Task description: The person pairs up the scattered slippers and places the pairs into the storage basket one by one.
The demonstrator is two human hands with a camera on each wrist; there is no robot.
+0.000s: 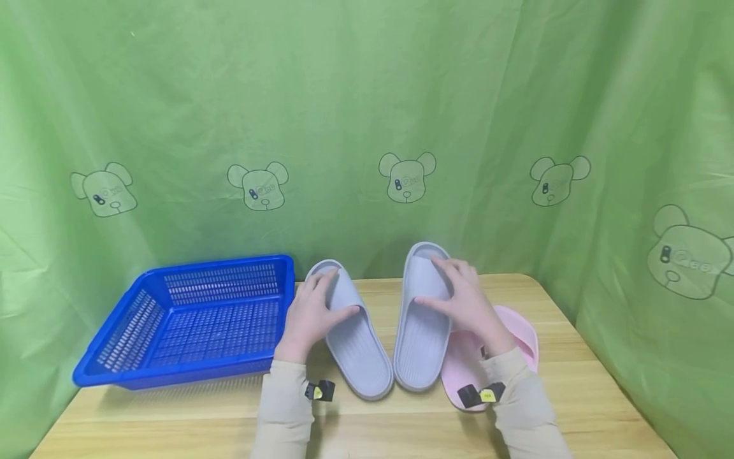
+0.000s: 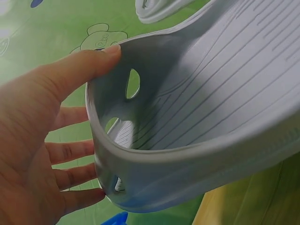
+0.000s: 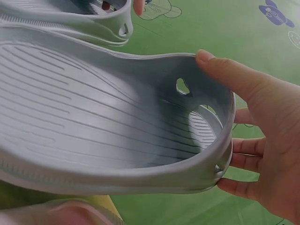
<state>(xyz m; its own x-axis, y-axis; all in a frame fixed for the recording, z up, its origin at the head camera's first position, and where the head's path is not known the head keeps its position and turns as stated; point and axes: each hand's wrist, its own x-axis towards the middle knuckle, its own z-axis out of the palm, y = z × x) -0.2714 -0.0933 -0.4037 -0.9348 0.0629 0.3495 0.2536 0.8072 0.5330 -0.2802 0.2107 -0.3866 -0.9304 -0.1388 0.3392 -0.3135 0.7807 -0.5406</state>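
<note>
Two light grey slippers are in my hands, side by side with their heels close together. My left hand grips the left grey slipper at its strap. In the left wrist view, the thumb lies on the strap's edge and the fingers on its outer side, by the cut-out holes. My right hand holds the right grey slipper the same way, thumb at the strap's opening, as the right wrist view shows. A pink slipper lies beneath the right forearm, which hides its middle.
A blue plastic basket with mesh walls stands at the left, close to the left hand. The wooden table carries everything. A green curtain printed with bear heads hangs behind and along both sides.
</note>
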